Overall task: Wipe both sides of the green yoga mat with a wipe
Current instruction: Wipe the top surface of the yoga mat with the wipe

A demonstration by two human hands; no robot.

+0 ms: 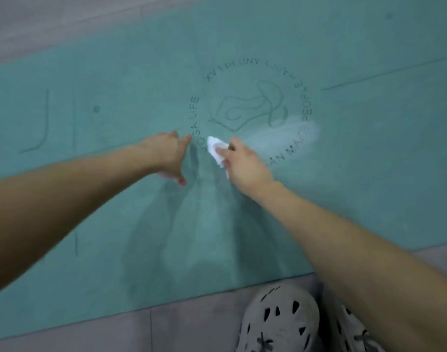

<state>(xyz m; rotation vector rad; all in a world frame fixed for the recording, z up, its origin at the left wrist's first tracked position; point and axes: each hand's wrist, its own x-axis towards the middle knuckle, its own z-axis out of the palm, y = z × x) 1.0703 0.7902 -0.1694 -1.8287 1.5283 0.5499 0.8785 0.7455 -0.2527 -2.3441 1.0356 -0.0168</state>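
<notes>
- The green yoga mat lies flat on the grey floor. Its left and right ends run out of the picture.
- The right hand grips a white wipe on the mat and hides part of it.
- The left hand rests on the mat with its fingers straight and spread.
- A pale smear blurs some letters in the printed ring.
- The mat's near edge lies just by a spotted knee. There is lots of bare mat on both sides of the hands.

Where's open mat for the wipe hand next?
Open: mat right of the right hand, past the printed ring; also left of the left hand toward the corner line. Crowded: both hands and wipe close together at the ring's near edge.
</notes>
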